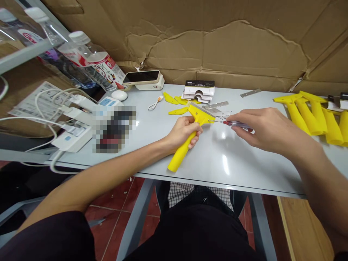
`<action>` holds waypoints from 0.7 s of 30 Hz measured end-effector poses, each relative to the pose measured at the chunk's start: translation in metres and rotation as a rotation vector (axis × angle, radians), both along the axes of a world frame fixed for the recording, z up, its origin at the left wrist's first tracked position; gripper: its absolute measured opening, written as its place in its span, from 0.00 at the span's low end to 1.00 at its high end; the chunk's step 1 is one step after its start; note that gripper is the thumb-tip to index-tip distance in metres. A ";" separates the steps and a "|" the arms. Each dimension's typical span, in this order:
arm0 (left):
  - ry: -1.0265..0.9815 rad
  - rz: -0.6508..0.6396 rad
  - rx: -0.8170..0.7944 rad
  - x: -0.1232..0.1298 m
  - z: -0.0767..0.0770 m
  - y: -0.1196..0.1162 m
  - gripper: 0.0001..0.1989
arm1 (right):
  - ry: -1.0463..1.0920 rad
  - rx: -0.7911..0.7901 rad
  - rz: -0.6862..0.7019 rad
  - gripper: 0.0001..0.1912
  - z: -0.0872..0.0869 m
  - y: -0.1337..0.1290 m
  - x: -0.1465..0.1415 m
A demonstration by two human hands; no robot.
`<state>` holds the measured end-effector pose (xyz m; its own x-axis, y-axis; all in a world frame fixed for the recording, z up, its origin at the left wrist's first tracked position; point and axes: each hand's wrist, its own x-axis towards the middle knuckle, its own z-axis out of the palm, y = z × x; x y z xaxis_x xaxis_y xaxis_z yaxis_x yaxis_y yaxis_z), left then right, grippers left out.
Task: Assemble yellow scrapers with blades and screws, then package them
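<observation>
My left hand (186,133) is wrapped round the neck of a yellow scraper (181,154), whose wide head tilts up toward the back of the table. My right hand (255,127) grips a screwdriver (236,124) with a clear handle and red collar. Its thin shaft points left, and the tip meets the right end of the scraper head. Behind the head lie loose metal blades (217,105). Several flat yellow pieces (178,111) rest to the left of it, beside a stack of small black and white boxes (199,90).
Several yellow scrapers (312,112) lie at the right, and another blade (250,92) is at the back. Left are a power strip (73,139) with cables, a phone (141,77), a mouse (119,95), a short cable (155,103) and bottles (106,69). Cardboard (231,47) stands behind.
</observation>
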<state>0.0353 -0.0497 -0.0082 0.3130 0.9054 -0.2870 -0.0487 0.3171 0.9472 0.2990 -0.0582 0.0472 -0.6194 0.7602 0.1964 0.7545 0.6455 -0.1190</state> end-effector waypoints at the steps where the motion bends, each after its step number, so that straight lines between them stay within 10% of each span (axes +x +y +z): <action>1: 0.000 -0.004 -0.001 0.000 0.000 0.000 0.07 | -0.020 -0.002 -0.010 0.16 0.000 0.000 -0.001; 21: -0.054 -0.093 -0.034 -0.001 0.004 -0.001 0.08 | -0.015 0.072 -0.213 0.02 -0.028 0.058 0.056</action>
